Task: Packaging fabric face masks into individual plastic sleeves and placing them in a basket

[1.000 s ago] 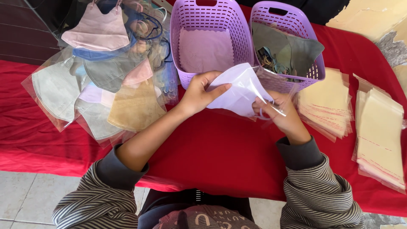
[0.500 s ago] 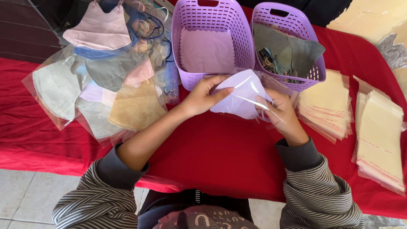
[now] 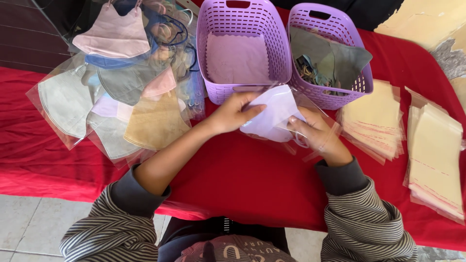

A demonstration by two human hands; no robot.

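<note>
**Lilac mask held over the red counter**

Left of the grips, bagged masks are heaped in clear sleeves. The left hand is closed on the upper left edge of a lilac mask; the right hand is pinched on its lower right edge, with a clear sleeve around it. The mask looks pale, folded and soft; it is judged light and limp, best held by its edges. Behind the grips stand two purple baskets; to the right lie stacked sleeves.
</note>
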